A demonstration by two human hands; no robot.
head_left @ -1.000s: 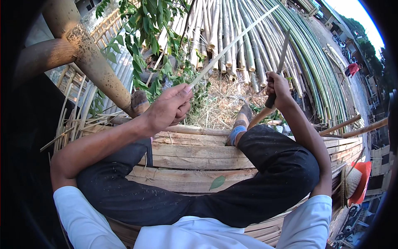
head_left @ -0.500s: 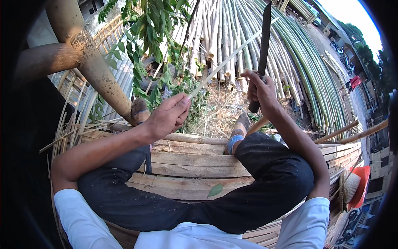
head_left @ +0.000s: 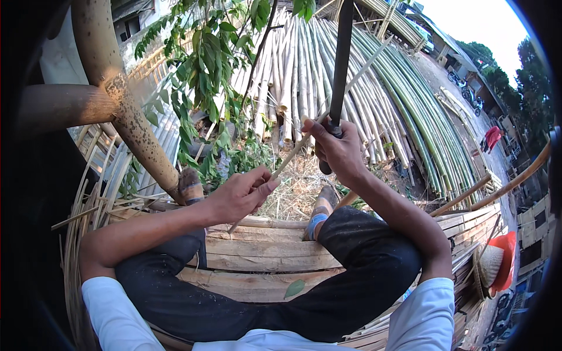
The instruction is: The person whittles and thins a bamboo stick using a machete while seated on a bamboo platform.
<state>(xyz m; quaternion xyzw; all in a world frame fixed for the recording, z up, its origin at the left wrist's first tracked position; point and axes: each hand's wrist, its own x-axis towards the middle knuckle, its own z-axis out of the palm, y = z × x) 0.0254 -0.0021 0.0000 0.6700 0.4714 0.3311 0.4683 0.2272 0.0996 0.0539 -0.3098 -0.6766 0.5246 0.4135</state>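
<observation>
Bamboo poles are lying outdoors ahead; the left hand is pinching a thin strip (slanting away past both hands), while the right hand is gripping a knife and touching the strip.

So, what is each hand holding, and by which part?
The left hand holds the strip toward its lower end. The right hand grips the knife by its handle, and seems to touch the strip too.

Straw hat at right; green leaf on planks.
</observation>
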